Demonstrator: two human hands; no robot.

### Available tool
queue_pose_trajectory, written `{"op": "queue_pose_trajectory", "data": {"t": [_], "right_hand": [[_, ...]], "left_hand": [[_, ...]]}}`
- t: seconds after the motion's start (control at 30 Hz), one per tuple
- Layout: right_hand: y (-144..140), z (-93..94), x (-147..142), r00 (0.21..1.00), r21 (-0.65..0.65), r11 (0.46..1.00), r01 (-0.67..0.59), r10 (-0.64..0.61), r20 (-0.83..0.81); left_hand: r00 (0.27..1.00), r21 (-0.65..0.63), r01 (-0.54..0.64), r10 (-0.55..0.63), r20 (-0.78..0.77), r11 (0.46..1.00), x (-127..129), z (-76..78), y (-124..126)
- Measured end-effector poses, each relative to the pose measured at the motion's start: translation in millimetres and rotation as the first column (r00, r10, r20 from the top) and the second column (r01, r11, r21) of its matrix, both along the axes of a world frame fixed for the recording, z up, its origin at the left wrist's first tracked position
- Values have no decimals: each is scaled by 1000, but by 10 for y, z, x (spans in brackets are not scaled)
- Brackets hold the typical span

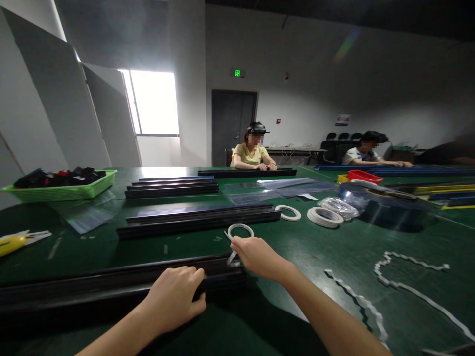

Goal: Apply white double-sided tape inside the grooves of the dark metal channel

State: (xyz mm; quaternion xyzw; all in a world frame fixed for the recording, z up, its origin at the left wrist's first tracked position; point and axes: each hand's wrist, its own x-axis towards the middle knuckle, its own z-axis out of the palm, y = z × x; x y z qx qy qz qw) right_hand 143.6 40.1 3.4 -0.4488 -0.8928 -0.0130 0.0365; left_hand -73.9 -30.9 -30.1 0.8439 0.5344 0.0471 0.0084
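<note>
My left hand (174, 299) rests palm down on a long black rail (92, 287) that lies across the near edge of the green table (315, 247). My right hand (260, 257) holds a small roll of white tape (240, 231) at the rail's right end, with a strip of tape running from the roll down to the rail.
More black rails (196, 220) lie farther back. Tape rolls (324, 216) and a large clear film roll (386, 205) sit right. Peeled white strips (408, 289) curl at the near right. A green basket (63, 185) and a yellow knife (15, 242) are left. Two people sit opposite.
</note>
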Motion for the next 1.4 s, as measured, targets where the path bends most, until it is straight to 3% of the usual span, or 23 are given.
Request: {"op": "queue_pose_trajectory", "data": {"t": [0.4, 0.7, 1.4], "right_hand": [[49, -68, 17, 999, 35, 999, 39, -39, 20], [5, -28, 16, 997, -28, 997, 68, -69, -31], [59, -118, 10, 995, 102, 991, 82, -75, -71]], "left_hand": [[1000, 24, 13, -13, -4, 1000, -16, -21, -13], [1000, 33, 21, -21, 5, 999, -24, -34, 14], [1000, 32, 24, -24, 5, 999, -28, -48, 14]]}}
